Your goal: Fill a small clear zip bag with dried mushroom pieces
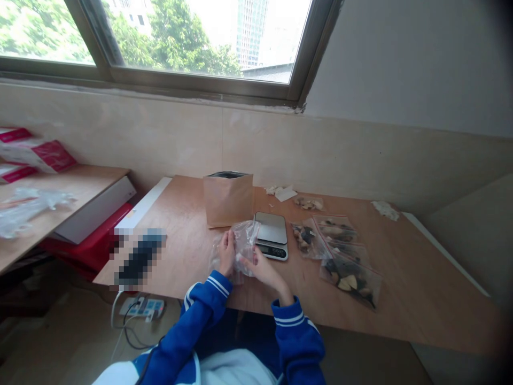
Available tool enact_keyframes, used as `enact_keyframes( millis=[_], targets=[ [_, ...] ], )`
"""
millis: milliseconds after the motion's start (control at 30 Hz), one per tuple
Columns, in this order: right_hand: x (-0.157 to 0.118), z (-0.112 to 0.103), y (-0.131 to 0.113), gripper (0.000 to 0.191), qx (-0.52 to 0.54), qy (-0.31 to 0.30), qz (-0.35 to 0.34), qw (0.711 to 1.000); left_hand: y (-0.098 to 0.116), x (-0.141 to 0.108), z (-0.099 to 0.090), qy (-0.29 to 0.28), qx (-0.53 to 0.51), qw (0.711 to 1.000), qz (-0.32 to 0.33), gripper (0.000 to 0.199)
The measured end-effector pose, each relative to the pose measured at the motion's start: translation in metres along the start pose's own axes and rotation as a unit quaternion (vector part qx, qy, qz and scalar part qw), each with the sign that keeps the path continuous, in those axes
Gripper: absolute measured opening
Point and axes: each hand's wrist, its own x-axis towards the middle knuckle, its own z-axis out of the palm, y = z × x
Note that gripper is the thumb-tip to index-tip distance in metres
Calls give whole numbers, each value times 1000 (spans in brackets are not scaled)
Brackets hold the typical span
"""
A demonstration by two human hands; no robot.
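A clear plastic bag (245, 239) is held between my two hands, in front of a small scale. My left hand (227, 253) grips its left side, fingers pointing up. On the right, my right hand (260, 267) pinches the bag near its lower edge. More clear plastic lies beneath my hands on the table. The scale (271, 229) has a bare silver plate and a dark display. Behind the bag, a brown paper pouch (228, 200) stands upright with its top open.
Several zip bags of dried pieces (350, 280) lie right of the scale on the wooden table (404, 267). Scraps and a white card (285, 193) rest near the wall. A pixelated dark object (140, 259) is at the left edge, above a power strip (144, 307).
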Motion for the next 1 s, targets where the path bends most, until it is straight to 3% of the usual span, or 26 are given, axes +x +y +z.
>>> enact_keyframes(
  millis=[167,367,633,867,1000],
  targets=[
    [-5,-3,-7,44,37,-17,54,998,20,-1,-10,-13,88,994,56,42],
    [-8,9,-10,49,72,-52,48,995,36,-6,-41,-40,193,976,88,39],
    [-11,35,17,57,84,-75,120,986,10,5,-86,-65,250,966,31,40],
    [-19,37,32,47,-27,-52,142,988,0,6,-91,-130,293,947,24,42],
    [-25,30,31,36,-133,-67,134,980,7,4,-89,-124,383,914,50,45]
  ],
)
